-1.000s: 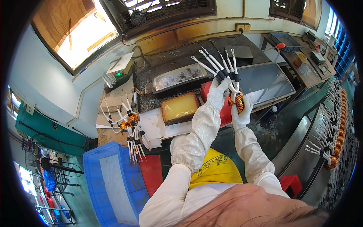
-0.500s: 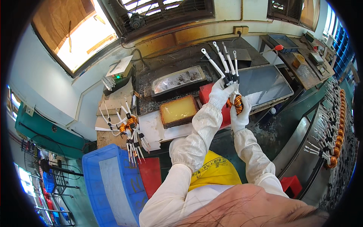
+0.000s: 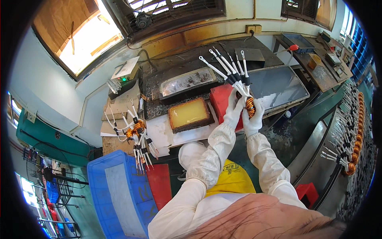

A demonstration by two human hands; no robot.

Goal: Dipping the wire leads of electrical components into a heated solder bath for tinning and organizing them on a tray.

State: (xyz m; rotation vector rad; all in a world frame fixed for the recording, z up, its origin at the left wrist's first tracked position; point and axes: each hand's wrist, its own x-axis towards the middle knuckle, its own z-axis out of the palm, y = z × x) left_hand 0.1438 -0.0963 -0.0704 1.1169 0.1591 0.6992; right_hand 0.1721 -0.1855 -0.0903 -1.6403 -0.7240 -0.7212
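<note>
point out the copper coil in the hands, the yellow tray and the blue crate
copper coil (image 3: pixel 250 106), head view, on the orange winding between both gloved hands
yellow tray (image 3: pixel 188 114), head view, middle of its yellow surface
blue crate (image 3: pixel 140 181), head view, on its right wall

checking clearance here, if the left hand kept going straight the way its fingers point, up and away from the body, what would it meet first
Probably the shallow metal tray on the bench. The left hand grips the white leads of the copper coil, pointing up toward the back wall. The leads would arrive before the fingers. Depth is unclear, so it might pass above the tray.
</note>
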